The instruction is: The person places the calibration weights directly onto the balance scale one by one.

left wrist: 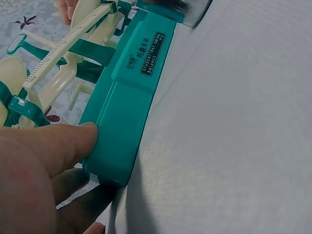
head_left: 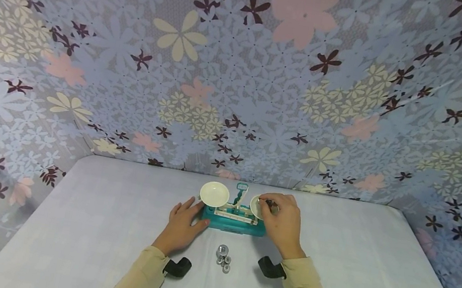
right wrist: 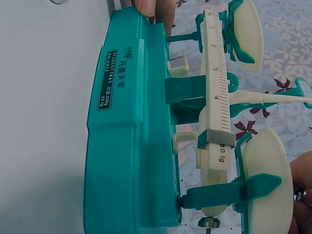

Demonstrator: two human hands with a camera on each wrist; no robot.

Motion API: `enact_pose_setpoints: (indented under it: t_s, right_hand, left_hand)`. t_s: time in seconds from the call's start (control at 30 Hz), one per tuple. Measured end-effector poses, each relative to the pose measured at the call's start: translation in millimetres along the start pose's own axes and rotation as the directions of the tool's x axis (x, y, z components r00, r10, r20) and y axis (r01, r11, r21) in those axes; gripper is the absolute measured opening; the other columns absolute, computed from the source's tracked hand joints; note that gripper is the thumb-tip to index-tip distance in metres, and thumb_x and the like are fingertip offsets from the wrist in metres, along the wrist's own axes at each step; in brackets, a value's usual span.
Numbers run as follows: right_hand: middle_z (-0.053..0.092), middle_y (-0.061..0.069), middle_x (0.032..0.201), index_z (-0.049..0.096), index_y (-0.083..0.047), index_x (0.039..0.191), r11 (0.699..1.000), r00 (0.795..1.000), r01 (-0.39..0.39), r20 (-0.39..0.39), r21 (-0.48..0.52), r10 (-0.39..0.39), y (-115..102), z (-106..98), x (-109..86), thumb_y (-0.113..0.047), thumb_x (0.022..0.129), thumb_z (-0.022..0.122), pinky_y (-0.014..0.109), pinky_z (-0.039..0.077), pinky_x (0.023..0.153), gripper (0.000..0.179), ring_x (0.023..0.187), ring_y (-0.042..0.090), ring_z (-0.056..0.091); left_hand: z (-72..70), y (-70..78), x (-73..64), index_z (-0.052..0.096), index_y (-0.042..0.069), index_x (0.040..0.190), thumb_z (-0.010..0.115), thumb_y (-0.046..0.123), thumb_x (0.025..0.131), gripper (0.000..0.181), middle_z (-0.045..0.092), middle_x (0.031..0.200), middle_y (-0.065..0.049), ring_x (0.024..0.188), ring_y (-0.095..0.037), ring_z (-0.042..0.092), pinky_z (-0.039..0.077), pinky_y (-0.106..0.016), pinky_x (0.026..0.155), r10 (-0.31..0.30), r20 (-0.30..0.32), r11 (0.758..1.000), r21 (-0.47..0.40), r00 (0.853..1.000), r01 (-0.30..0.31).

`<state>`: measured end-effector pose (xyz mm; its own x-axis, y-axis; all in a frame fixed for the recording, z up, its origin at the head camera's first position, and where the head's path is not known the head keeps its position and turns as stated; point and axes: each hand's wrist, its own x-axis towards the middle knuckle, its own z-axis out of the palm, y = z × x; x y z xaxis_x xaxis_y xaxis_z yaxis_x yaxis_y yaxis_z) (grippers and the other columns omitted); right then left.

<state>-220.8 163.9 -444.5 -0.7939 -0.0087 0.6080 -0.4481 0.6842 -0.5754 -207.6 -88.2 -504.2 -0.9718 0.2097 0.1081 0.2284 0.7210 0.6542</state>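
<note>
A green student tray balance point(head_left: 232, 224) with two cream pans stands on the table. My left hand point(head_left: 183, 226) grips the left end of its base point(left wrist: 129, 107), thumb on the near side and fingers round the end. The left pan point(head_left: 215, 194) holds nothing. Over the right pan point(head_left: 254, 206), my right hand point(head_left: 284, 224) pinches a small shiny metal weight point(right wrist: 300, 195), mostly hidden by the fingers. A slider point(right wrist: 217, 138) sits near the right end of the white graduated beam point(right wrist: 217, 87).
Several silver weights point(head_left: 223, 250) of different sizes cluster on the white tablecloth point(head_left: 107, 225) in front of the balance. A flowered curtain point(head_left: 240, 89) hangs behind the table and along its sides. Black wrist-camera mounts point(head_left: 178, 267) project from both sleeves.
</note>
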Motion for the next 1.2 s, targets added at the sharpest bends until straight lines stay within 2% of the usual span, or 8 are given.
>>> enact_pose_setpoints:
  t_s: [0.3,0.7,1.03,1.2]
  right_hand:
    - [0.068,0.003,0.081,0.073,-0.011,0.085,0.999,1.0,-0.005,-0.006,-0.033,0.005,0.3,3.3,1.0,-0.012,0.081,0.07,0.034,0.04,0.063,0.005,0.076,0.018,0.05]
    - [0.068,0.004,0.081,0.073,-0.012,0.084,0.996,0.999,-0.048,0.005,-0.079,0.048,-1.3,5.6,2.4,-0.011,0.081,0.069,0.034,0.04,0.064,0.004,0.081,0.019,0.05]
    - [0.069,0.004,0.083,0.073,-0.011,0.086,0.997,0.999,-0.032,-0.002,-0.074,0.032,-2.1,5.4,2.1,-0.011,0.08,0.07,0.036,0.043,0.065,0.006,0.083,0.021,0.052]
    - [0.069,0.005,0.086,0.073,-0.01,0.089,0.997,1.0,0.011,-0.009,-0.075,-0.012,-6.3,1.5,-0.5,-0.011,0.079,0.071,0.04,0.044,0.068,0.01,0.084,0.022,0.052]
  left_hand:
    - [0.6,-0.3,1.5,0.042,0.008,0.139,0.054,0.038,0.091,0.058,0.044,0.141,-0.008,0.137,-0.028,0.023,0.007,-0.052,0.11,0.006,-0.009,1.0,0.01,1.0,-0.006]
    - [-0.2,1.7,2.1,0.042,0.008,0.14,0.054,0.037,0.092,0.058,0.044,0.14,-0.008,0.138,-0.029,0.023,0.007,-0.052,0.11,0.013,-0.014,1.0,0.009,1.0,-0.012]
    - [-1.6,3.2,0.2,0.041,0.007,0.14,0.054,0.037,0.092,0.058,0.044,0.14,-0.008,0.137,-0.03,0.024,0.008,-0.053,0.109,0.014,-0.017,1.0,0.001,1.0,-0.014]
    - [0.5,1.5,0.6,0.041,0.009,0.14,0.054,0.038,0.091,0.059,0.044,0.141,-0.006,0.138,-0.028,0.023,0.007,-0.052,0.11,0.002,-0.01,1.0,-0.004,1.0,-0.002]
